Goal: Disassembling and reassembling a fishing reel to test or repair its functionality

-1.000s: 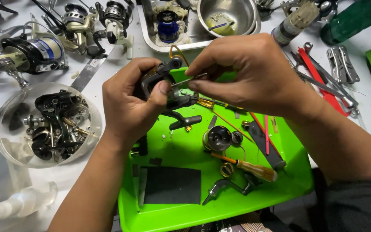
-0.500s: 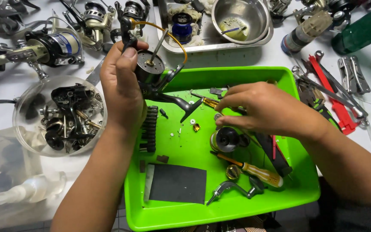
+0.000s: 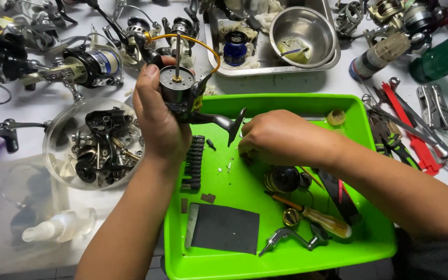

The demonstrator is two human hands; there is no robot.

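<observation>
A white workbench (image 3: pixel 307 85) is crowded with reel parts and tools. The fishing reel body (image 3: pixel 182 96) is raised above the left edge of the green tray (image 3: pixel 286 101), its rotor face and centre shaft up, orange bail wire arching over it. The left hand (image 3: pixel 156 116) wraps it, fingers pressed closed around the housing. The right hand (image 3: pixel 278 137) rests knuckles-up on the tray floor; whether its fingertips pinch anything cannot be determined. Just beside it lie a black spool (image 3: pixel 284 179) and a wooden-handled screwdriver (image 3: pixel 317 218). A clear bowl of parts (image 3: pixel 97 142) sits left of the tray.
</observation>
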